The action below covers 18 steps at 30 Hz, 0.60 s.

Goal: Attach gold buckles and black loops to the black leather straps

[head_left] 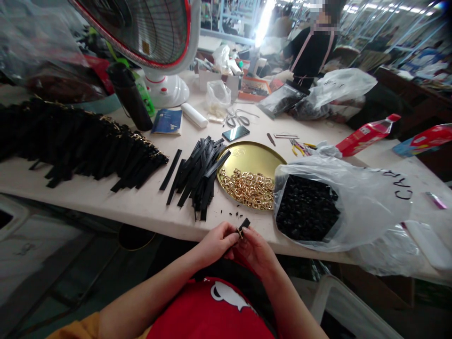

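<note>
Black strap piece (244, 223), short with a small gold fitting on it, is held just off the near edge of the tabletop (116, 202). The left hand (217, 242) and the right hand (256, 249) each have their grip clamped on it. The tabletop is pale and cluttered, in a bright workshop. Near its near edge lie one round gold tray (250, 157) of buckles (250, 188), one clear bag (353, 202) of black pieces and one heap of black strips (201, 172). One fan (155, 37) stands towards the far left corner.

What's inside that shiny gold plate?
A heap of little gold buckles lies in the gold plate, toward its near side; the far part is bare. The plastic bag covers the plate's right edge, so anything there is hidden.
</note>
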Each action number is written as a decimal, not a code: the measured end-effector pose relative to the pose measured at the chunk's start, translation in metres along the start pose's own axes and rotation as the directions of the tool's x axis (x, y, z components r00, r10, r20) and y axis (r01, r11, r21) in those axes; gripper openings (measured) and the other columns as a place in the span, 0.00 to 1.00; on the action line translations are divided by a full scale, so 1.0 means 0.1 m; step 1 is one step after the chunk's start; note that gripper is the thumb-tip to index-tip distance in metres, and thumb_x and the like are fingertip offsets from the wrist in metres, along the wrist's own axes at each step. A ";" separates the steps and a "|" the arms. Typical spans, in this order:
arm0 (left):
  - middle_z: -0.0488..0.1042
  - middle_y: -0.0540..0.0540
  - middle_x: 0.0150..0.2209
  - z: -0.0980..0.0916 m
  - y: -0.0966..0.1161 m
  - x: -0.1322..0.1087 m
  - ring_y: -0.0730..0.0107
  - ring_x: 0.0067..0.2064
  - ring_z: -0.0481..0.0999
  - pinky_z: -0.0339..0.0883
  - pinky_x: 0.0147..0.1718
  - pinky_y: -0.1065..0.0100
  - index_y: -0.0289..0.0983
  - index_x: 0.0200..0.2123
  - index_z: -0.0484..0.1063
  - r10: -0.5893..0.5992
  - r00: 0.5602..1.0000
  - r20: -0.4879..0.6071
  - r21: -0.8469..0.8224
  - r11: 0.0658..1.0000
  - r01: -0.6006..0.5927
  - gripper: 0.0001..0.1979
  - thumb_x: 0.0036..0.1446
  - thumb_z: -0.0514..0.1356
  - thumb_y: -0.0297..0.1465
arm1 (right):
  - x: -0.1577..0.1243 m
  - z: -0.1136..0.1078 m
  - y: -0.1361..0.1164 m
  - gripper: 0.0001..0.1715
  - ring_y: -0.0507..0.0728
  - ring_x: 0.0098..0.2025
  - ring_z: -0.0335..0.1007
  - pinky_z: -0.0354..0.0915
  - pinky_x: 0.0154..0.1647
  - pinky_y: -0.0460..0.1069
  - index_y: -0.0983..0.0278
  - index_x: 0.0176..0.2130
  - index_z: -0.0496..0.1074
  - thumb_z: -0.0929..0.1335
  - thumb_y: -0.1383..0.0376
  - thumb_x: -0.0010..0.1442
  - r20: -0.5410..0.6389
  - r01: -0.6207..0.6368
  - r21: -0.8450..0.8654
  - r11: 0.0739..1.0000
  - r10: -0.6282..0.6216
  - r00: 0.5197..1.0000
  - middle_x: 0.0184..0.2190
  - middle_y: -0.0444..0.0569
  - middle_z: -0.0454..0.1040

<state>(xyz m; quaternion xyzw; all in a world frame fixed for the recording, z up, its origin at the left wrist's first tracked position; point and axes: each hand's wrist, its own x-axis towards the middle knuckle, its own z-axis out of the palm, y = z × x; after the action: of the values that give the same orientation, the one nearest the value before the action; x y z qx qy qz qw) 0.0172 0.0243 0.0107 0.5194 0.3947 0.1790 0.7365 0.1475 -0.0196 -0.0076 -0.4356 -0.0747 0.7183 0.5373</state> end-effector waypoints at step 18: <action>0.68 0.52 0.22 -0.03 0.00 -0.01 0.77 0.19 0.67 0.57 0.18 0.76 0.36 0.26 0.59 -0.101 0.986 -0.134 0.097 0.989 0.114 0.11 0.52 0.52 0.39 | -0.07 0.09 0.04 0.15 0.50 0.23 0.63 0.58 0.23 0.45 0.63 0.32 0.69 0.72 0.59 0.44 -0.011 0.111 -0.314 0.943 -0.121 0.993 0.24 0.41 0.70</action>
<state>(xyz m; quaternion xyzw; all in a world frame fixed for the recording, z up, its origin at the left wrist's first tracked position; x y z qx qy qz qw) 0.0141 0.0259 0.0102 0.5225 0.4776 0.1512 0.6900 0.1383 -0.0239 -0.0008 -0.5209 -0.2051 0.6578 0.5039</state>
